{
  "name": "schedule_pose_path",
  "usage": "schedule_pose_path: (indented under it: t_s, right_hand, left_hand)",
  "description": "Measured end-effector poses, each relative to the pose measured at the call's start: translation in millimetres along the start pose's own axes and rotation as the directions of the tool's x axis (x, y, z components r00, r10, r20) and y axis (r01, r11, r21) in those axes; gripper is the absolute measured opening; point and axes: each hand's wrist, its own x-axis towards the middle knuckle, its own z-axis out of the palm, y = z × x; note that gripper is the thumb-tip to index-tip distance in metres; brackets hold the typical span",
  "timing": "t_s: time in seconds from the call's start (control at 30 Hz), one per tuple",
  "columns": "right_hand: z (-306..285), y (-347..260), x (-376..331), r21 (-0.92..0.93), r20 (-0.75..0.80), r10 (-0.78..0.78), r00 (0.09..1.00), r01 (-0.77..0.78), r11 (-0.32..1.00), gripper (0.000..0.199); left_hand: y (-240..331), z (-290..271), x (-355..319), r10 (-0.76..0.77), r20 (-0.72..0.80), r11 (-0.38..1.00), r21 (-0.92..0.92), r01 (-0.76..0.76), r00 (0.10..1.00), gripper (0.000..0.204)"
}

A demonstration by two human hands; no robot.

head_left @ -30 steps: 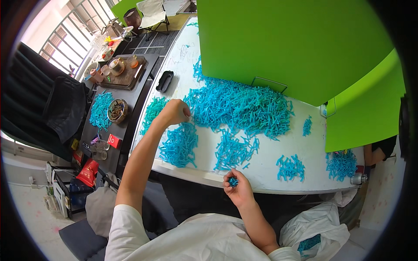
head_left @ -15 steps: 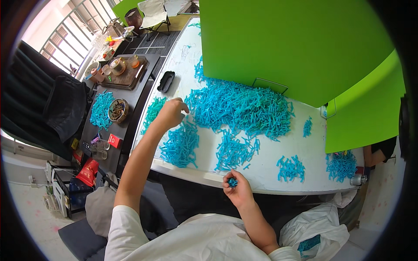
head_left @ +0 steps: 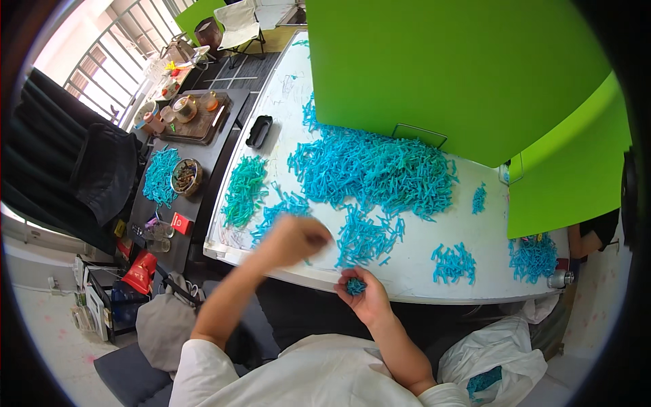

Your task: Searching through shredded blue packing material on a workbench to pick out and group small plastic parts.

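Observation:
My right hand (head_left: 371, 300) is curled at the table's front edge around a bundle of small teal plastic strips (head_left: 355, 286). Over the front-left blue pile (head_left: 283, 207) is my left hand (head_left: 295, 243), smeared by motion, so its fingers and anything in them cannot be made out. Just right of it lies another loose pile of blue strips (head_left: 366, 237). A green pile (head_left: 245, 190) sits at the table's left side. The largest heap of blue and green strips (head_left: 376, 166) spreads across the middle of the white table (head_left: 413, 271).
Green panels (head_left: 468, 74) stand over the table's far side. Smaller piles (head_left: 454, 263) lie to the right, near a person's arm (head_left: 588, 241). A black tray (head_left: 259, 131) rests at the left edge. A dark side table (head_left: 230, 102) holds tea things; a white bag (head_left: 498, 359) sits lower right.
My left hand has come from the far side of the left piles back toward me and to the right. My right hand has shifted slightly left, still holding the bundle.

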Motion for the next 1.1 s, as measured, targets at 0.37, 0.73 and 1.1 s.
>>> schedule_pose_path:
  t_s: [0.37,0.73,1.1]
  right_hand:
    - [-15,5,-19,0.057,0.030,-0.067,0.997,0.066,0.996,0.024]
    - [-28,-6,-34,-0.164,0.078,-0.095,0.992,0.107,0.981,0.020]
    - [-27,-6,-33,-0.189,0.094,-0.148,0.984,0.164,0.968,0.016]
  left_hand:
    - [40,106,-50,0.302,-0.205,0.953,0.102,-0.287,0.931,0.016]
    - [28,118,-66,-0.127,-0.320,0.977,-0.203,0.062,0.939,0.016]
    - [14,140,-69,-0.314,-0.236,0.762,-0.640,0.096,0.919,0.012]
